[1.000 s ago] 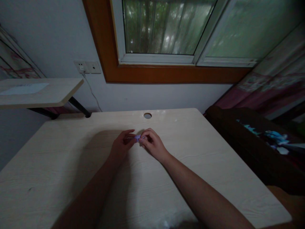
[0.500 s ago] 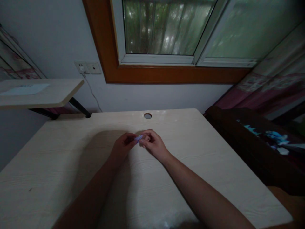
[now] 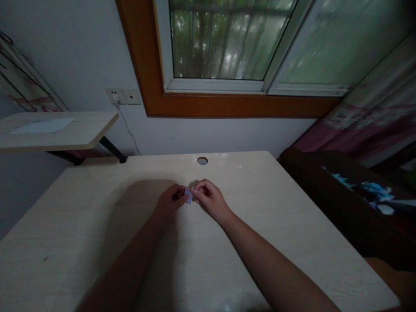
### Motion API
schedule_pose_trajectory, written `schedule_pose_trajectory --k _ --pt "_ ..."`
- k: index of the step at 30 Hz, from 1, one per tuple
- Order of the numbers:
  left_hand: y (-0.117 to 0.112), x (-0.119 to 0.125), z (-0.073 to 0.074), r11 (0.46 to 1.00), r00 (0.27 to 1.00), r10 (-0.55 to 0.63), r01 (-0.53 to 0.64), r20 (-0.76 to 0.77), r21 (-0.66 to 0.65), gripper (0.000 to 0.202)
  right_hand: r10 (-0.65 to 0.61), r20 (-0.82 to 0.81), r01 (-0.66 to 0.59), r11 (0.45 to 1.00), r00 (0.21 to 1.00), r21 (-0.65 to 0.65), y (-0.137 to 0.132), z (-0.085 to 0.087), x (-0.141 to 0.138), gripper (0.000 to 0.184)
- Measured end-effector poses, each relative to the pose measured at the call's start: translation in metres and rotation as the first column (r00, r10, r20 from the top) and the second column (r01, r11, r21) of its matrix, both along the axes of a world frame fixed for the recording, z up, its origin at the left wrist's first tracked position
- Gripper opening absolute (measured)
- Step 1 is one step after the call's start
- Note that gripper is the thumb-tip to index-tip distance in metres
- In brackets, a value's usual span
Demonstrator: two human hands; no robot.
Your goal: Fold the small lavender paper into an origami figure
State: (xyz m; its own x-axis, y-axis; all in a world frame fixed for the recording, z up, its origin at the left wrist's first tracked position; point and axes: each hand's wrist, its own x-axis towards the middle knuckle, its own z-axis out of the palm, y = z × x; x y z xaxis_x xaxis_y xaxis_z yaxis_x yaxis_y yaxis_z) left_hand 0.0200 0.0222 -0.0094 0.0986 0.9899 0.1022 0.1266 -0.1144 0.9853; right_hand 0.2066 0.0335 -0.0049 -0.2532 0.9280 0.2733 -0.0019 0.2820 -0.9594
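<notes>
A small pale purple piece of folded paper (image 3: pixel 188 194) is pinched between both my hands over the middle of a light wooden desk (image 3: pixel 292 225). My left hand (image 3: pixel 169 201) has its fingers curled, thumb and fingertips closed on the paper's left side. My right hand (image 3: pixel 209 198) is curled too and grips the paper's right side. The two hands touch each other at the paper. Most of the paper is hidden by my fingers.
A round cable hole (image 3: pixel 202 160) sits near the desk's far edge. A second, higher tabletop (image 3: pixel 65 130) with a white sheet (image 3: pixel 42 125) stands at the left. Wall sockets (image 3: pixel 122 96) and a window lie behind. Dark furniture (image 3: pixel 351 203) borders the desk's right side.
The paper has turned from lying flat between my fingers to standing more upright. My hands have stayed together in about the same place; the camera tilted slightly.
</notes>
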Motion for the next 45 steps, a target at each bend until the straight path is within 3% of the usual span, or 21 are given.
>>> schedule_pose_trajectory --k 9,18,21,24,32,36,39,45 --pt "0.0 0.003 0.004 0.993 0.981 0.109 -0.113 0.162 0.016 0.042 -0.077 0.221 0.035 0.982 0.972 0.187 -0.003 0.005 0.0 0.023" --pt "-0.005 0.001 0.006 0.983 0.979 0.183 -0.18 0.088 -0.039 0.031 -0.188 0.352 0.106 0.965 0.917 0.239 -0.004 0.001 -0.006 0.022" --pt "-0.005 0.004 0.008 0.978 0.975 0.205 -0.2 0.083 -0.062 0.033 -0.226 0.3 0.176 0.967 0.927 0.183 -0.011 -0.001 -0.008 0.026" --pt "-0.006 0.007 0.009 0.982 0.978 0.185 -0.179 0.097 -0.063 0.03 -0.206 0.176 0.202 0.979 0.963 0.038 -0.017 -0.003 -0.008 0.027" --pt "-0.026 0.004 0.007 0.991 0.992 0.126 -0.126 -0.012 -0.043 0.021 -0.108 -0.028 0.102 0.981 0.994 -0.165 -0.04 -0.005 -0.005 0.022" --pt "-0.047 -0.001 0.008 0.998 0.996 0.039 -0.042 -0.085 -0.043 0.02 -0.078 -0.048 0.066 0.977 0.996 -0.205 -0.061 -0.005 -0.002 0.021" --pt "-0.058 -0.002 0.012 0.998 0.998 -0.015 0.012 -0.056 -0.057 0.022 -0.076 -0.051 0.064 0.976 0.996 -0.208 -0.074 -0.005 0.001 0.019" --pt "-0.062 -0.002 0.014 0.997 0.994 -0.071 0.069 -0.082 -0.034 0.023 -0.104 -0.094 0.077 0.963 0.99 -0.257 -0.077 -0.003 0.001 0.018"
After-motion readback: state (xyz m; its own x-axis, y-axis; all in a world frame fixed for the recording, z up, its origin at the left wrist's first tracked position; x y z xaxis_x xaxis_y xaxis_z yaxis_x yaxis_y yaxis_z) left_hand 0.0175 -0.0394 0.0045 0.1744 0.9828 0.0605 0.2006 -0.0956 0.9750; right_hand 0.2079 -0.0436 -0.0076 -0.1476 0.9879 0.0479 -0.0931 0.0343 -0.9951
